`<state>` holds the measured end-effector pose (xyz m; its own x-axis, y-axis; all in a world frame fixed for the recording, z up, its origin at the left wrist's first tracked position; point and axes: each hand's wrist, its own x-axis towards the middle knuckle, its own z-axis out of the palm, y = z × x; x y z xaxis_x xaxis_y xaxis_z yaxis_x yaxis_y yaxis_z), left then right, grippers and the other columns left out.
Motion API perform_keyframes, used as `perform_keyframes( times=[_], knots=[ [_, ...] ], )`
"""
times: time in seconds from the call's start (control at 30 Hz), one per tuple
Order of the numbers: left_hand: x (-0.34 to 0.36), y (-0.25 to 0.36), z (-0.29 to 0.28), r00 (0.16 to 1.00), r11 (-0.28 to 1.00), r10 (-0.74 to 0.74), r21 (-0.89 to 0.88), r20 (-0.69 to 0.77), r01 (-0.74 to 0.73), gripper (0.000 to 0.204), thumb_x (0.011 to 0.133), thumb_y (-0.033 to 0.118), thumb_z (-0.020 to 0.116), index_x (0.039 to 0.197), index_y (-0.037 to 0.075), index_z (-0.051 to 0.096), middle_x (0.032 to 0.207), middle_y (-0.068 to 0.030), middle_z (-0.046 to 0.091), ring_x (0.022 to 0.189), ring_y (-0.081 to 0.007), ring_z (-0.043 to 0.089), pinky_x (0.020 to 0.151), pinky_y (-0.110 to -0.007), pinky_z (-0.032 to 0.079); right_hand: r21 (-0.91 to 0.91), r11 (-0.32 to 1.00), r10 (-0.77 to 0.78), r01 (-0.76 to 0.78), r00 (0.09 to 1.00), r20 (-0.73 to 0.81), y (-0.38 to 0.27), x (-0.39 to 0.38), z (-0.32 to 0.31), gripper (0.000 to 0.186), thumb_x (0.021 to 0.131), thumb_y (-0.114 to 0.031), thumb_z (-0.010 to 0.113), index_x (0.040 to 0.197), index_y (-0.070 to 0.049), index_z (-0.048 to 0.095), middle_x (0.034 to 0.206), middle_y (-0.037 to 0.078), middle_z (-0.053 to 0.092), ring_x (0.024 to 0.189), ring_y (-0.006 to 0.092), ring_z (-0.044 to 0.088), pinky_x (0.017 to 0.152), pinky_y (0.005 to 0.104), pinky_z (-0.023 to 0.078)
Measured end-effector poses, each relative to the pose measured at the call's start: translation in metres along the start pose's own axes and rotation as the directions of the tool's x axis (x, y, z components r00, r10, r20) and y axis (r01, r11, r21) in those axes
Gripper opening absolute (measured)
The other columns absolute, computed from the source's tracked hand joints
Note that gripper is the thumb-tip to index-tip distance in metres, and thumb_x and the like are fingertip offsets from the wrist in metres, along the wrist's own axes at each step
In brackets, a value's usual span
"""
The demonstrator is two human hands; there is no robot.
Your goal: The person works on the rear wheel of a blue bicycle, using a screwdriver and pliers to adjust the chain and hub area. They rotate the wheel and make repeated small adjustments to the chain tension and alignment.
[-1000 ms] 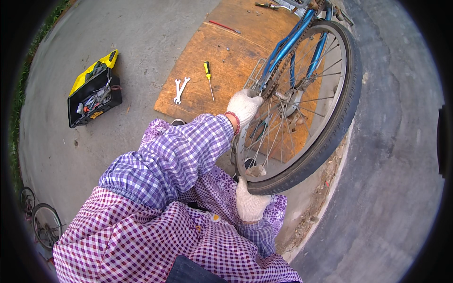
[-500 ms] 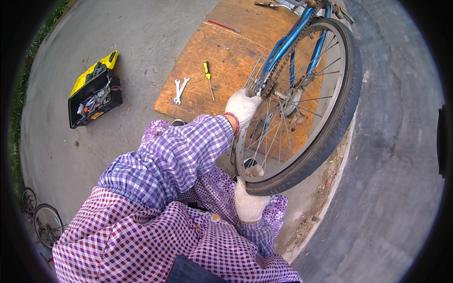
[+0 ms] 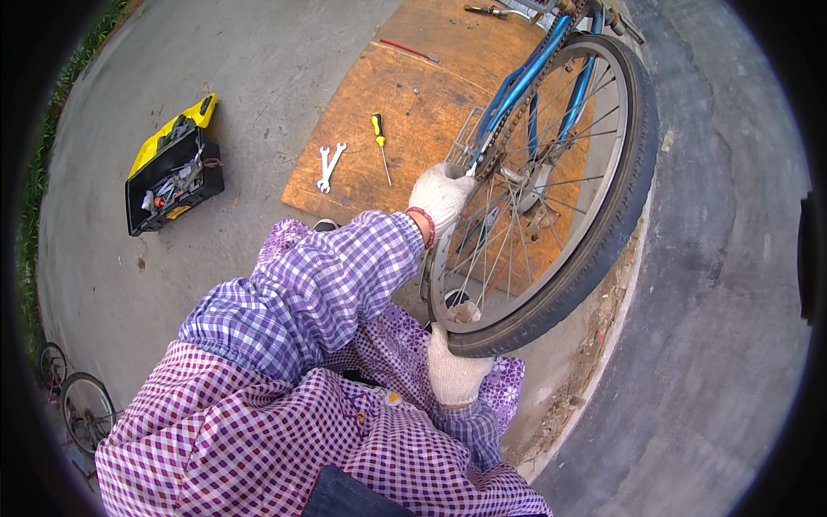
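An upended blue bicycle frame (image 3: 527,73) and its rear wheel (image 3: 633,146) fill the upper right of the head view. My left hand (image 3: 439,196), in a white knit glove, is closed round part of the frame's end beside the chain (image 3: 495,142); its fingertips are partly hidden. Lower down, my right hand (image 3: 452,372), gloved too, grips the bottom of the black tyre, fingers partly behind it. A yellow-handled screwdriver (image 3: 378,129) and two open-ended wrenches (image 3: 332,165) lie on the wooden board (image 3: 345,103), left of the bicycle.
An open black-and-yellow toolbox (image 3: 172,185) of tools rests on concrete at left. A red rod-like tool (image 3: 405,49) and pliers (image 3: 482,10) lie higher on the board. Other bicycle wheels (image 3: 86,409) show at lower left. A pale edge (image 3: 616,336) borders darker pavement at right.
My left hand has shifted very slightly leftward and down at the frame. My right hand stays on the tyre, and little else differs.
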<state>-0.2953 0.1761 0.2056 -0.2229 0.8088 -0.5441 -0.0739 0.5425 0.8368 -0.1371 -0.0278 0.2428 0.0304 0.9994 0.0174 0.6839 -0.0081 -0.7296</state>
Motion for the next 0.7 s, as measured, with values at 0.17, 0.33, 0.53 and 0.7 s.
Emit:
perform_keyframes(
  times=[0.17, 0.33, 0.53, 0.7],
  knots=[
    [0.0009, 0.0029, -0.0034, 1.000, 1.000, -0.004, 0.016, 0.014, 0.004, 0.045, 0.093, 0.026, 0.065, 0.124, -0.006, 0.069, 0.085, -0.0160, 0.075, 0.068, -0.0214, 0.072, 0.068, -0.037, 0.057, -0.006, 1.000, 0.004, -0.004, 1.000, 0.000, -0.0059, 0.0036, -0.0006, 0.053, 0.077, -0.009, 0.087, 0.121, 0.007, 0.063, 0.110, 0.020, 0.075, 0.098, 0.0340, 0.076, 0.087, 0.0409, 0.060],
    [0.0039, 0.0008, -0.0042, 1.000, 1.000, 0.010, 0.003, 0.013, -0.011, 0.046, 0.093, 0.026, 0.065, 0.125, -0.006, 0.069, 0.084, -0.0164, 0.074, 0.067, -0.0216, 0.072, 0.067, -0.037, 0.057, -0.046, 0.999, 0.002, -0.002, 1.000, 0.002, -0.0090, 0.0056, 0.0008, 0.050, 0.078, -0.010, 0.086, 0.120, 0.006, 0.065, 0.109, 0.019, 0.075, 0.097, 0.0337, 0.076, 0.086, 0.0408, 0.061],
    [0.0044, -0.0011, -0.0020, 1.000, 0.999, 0.014, -0.031, 0.004, -0.014, 0.046, 0.092, 0.026, 0.066, 0.126, -0.007, 0.068, 0.085, -0.0165, 0.075, 0.065, -0.0214, 0.071, 0.064, -0.036, 0.057, -0.076, 0.997, -0.011, 0.013, 0.999, 0.030, -0.0080, 0.0070, -0.0003, 0.045, 0.079, -0.011, 0.084, 0.118, 0.006, 0.067, 0.108, 0.019, 0.076, 0.097, 0.0336, 0.076, 0.086, 0.0407, 0.060],
    [0.0023, 0.0008, -0.0017, 1.000, 0.998, -0.012, -0.063, 0.012, 0.013, 0.044, 0.093, 0.025, 0.066, 0.125, -0.006, 0.069, 0.088, -0.0163, 0.075, 0.064, -0.0205, 0.071, 0.063, -0.036, 0.056, 0.025, 0.999, 0.047, -0.047, 0.999, 0.027, -0.0096, 0.0048, -0.0009, 0.043, 0.084, -0.008, 0.081, 0.121, 0.008, 0.066, 0.111, 0.020, 0.075, 0.102, 0.0312, 0.075, 0.091, 0.0392, 0.059]
  ],
)
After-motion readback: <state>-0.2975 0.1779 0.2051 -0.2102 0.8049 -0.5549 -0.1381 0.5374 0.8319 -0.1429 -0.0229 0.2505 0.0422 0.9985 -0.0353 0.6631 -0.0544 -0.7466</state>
